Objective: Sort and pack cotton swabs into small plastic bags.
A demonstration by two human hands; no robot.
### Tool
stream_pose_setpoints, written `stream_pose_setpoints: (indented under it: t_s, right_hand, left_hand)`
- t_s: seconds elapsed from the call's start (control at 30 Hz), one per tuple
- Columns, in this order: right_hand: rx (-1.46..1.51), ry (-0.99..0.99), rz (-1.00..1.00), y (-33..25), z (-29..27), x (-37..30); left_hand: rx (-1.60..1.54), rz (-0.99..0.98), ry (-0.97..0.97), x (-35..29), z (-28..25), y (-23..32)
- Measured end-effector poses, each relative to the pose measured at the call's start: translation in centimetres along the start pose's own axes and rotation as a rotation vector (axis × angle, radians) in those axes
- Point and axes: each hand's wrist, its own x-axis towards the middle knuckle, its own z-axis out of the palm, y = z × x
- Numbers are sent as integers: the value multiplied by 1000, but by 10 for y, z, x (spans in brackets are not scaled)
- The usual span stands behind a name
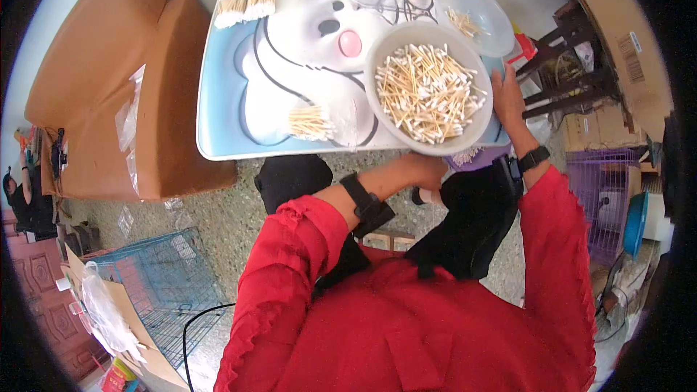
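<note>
A large pale bowl [374,94] heaped with loose cotton swabs [428,91] stands at the near right of the table. My left hand [425,172] is just below the bowl at the table's near edge, fingers curled in; whatever they hold is hidden. Right of the bowl, my right hand [510,98] reaches up along the table's right edge with its visible fingers stretched out. Part of a purple container [485,157] with swabs in it shows below the table edge, between my hands.
The cartoon-printed table [225,120] also bears bundled swabs [247,3], a loose swab pile [311,123] and a clear round lid or dish [497,25]. A brown sofa [109,87] stands left, a blue wire cage [163,290] lower left, a purple cage [602,199] right. Another person [27,192] is far left.
</note>
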Motion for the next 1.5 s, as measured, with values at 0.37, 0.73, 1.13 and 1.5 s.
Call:
stream_pose_setpoints:
  t_s: [0.37, 0.73, 1.13, 1.5]
  right_hand:
    - [619, -93, 127, 74, -12, -27]
    - [1130, -614, 1087, 243, 106, -213]
    - [1253, -188, 1321, 295, 212, -243]
    - [1322, -62, 773, 314, 289, -218]
  left_hand:
    - [282, -86, 489, -40, 14, -27]
    - [241, -399, 94, -24, 30, -18]
    - [117, -394, -2, -11, 8, 6]
    - [9, -353, 152, -19, 31, -26]
